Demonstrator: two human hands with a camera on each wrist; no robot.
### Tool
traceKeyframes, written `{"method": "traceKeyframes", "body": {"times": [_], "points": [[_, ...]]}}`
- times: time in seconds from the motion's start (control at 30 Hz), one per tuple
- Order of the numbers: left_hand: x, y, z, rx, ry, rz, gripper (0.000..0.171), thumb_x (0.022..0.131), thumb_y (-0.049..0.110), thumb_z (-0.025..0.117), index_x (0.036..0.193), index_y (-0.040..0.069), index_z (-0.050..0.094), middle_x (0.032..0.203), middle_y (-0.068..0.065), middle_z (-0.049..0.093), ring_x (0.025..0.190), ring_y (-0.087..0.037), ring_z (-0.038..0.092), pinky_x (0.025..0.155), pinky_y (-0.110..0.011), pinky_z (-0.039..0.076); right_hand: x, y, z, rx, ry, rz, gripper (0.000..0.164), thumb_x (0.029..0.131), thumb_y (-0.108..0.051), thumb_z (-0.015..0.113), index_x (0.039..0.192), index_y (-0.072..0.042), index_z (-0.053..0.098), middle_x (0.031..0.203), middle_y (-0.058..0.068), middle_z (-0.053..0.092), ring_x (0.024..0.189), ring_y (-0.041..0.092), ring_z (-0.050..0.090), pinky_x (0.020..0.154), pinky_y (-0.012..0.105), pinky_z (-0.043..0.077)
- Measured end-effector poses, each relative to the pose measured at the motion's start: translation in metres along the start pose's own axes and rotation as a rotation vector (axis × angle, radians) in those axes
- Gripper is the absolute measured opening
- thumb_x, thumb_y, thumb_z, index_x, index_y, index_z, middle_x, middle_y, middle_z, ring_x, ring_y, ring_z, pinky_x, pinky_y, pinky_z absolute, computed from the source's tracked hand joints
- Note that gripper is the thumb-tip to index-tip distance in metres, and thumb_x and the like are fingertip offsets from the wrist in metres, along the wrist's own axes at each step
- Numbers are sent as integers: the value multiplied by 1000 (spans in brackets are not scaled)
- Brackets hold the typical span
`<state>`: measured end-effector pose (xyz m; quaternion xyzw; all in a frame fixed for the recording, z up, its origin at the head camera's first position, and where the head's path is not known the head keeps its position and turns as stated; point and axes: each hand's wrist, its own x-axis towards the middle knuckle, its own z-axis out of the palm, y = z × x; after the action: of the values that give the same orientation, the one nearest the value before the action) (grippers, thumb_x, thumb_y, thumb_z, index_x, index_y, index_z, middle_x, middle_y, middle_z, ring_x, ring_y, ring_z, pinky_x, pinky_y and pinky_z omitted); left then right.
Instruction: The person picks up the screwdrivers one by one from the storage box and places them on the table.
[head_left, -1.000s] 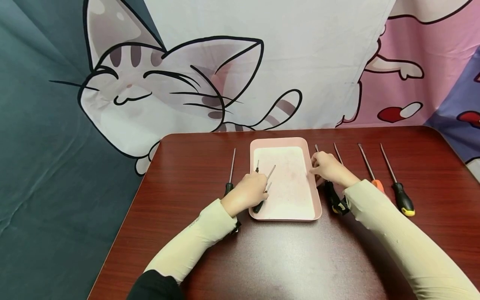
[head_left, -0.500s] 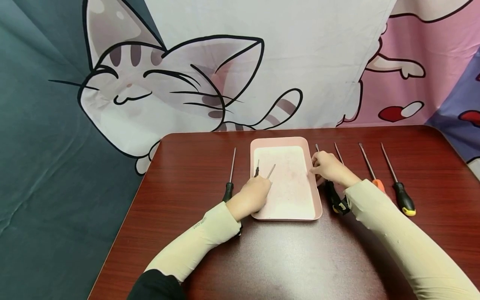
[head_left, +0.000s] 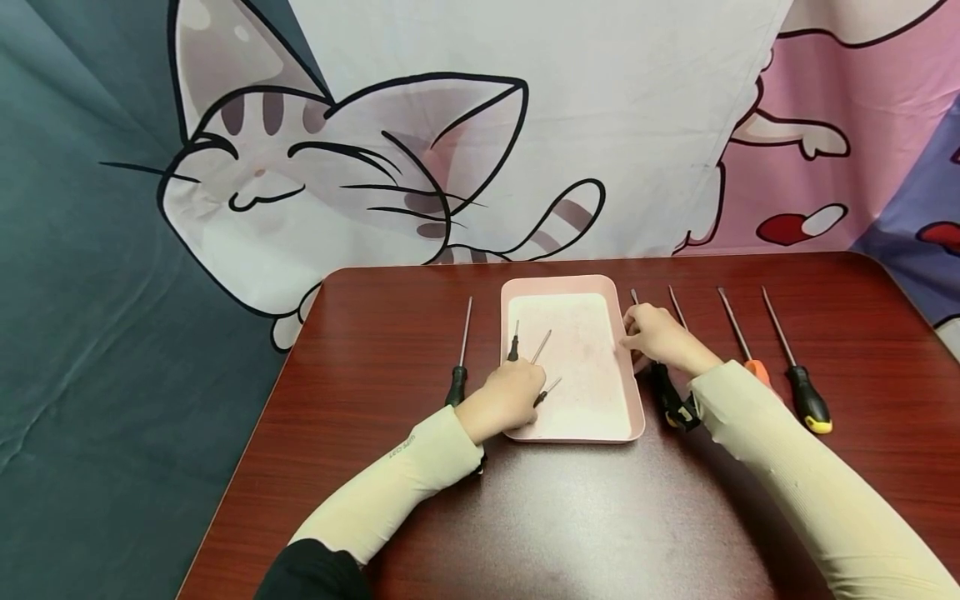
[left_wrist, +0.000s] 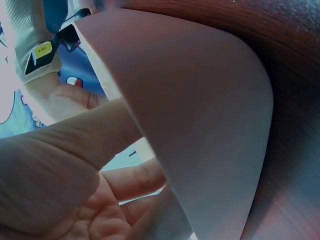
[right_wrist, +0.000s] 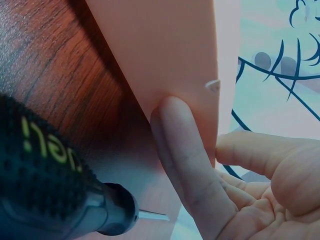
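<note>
In the head view, a shallow pink tray (head_left: 579, 358) lies mid-table. My left hand (head_left: 504, 398) reaches over its near-left wall and grips a small screwdriver (head_left: 543, 397), whose thin shaft and part of the black handle poke out between thumb and fingers. Two more small screwdrivers lie just beyond the knuckles inside the tray: a black-handled one (head_left: 513, 346) and another shaft (head_left: 542, 345). The left wrist view has the tray wall (left_wrist: 200, 100) hiding my left fingertips. My right hand (head_left: 662, 335) pinches the tray's right wall, one finger (right_wrist: 177, 130) flat outside, thumb at the rim.
A long screwdriver (head_left: 458, 383) lies left of the tray. Right of it lie several more, including an orange-handled one (head_left: 756, 368) and a black-and-yellow one (head_left: 808, 404). A large black handle (right_wrist: 50, 175) sits beside the right hand. A printed cloth (head_left: 600, 125) hangs behind the table.
My left hand has shifted slightly down and right inside the tray, carrying the small screwdriver, which now points more to the right. The right hand and tray have stayed in place.
</note>
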<state>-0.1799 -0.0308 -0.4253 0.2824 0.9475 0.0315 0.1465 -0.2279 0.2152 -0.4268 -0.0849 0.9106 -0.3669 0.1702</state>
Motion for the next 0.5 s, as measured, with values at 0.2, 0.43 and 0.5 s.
{"method": "traceKeyframes", "body": {"times": [0.2, 0.43, 0.5], "points": [[1, -4, -1, -37, -2, 22, 29, 74, 13, 84, 72, 10, 55, 69, -1, 54, 64, -17, 53, 52, -30, 47, 1, 0, 1, 29, -11, 13, 15, 94, 5, 58, 103, 15, 52, 84, 23, 64, 60, 26, 69, 55, 38, 58], [1, -7, -3, -71, -4, 36, 29, 74, 11, 82, 71, 10, 53, 65, 1, 50, 61, -14, 48, 54, -27, 44, 1, 1, 2, 44, -13, 10, 15, 94, 5, 57, 104, 15, 52, 84, 23, 65, 59, 27, 69, 55, 39, 58], [1, -8, -4, -82, -6, 39, 29, 74, 11, 82, 70, 10, 53, 64, 2, 50, 60, -14, 47, 55, -26, 44, 2, 1, 2, 46, -12, 6, 15, 94, 5, 57, 103, 15, 52, 84, 23, 65, 59, 27, 69, 55, 39, 58]]}}
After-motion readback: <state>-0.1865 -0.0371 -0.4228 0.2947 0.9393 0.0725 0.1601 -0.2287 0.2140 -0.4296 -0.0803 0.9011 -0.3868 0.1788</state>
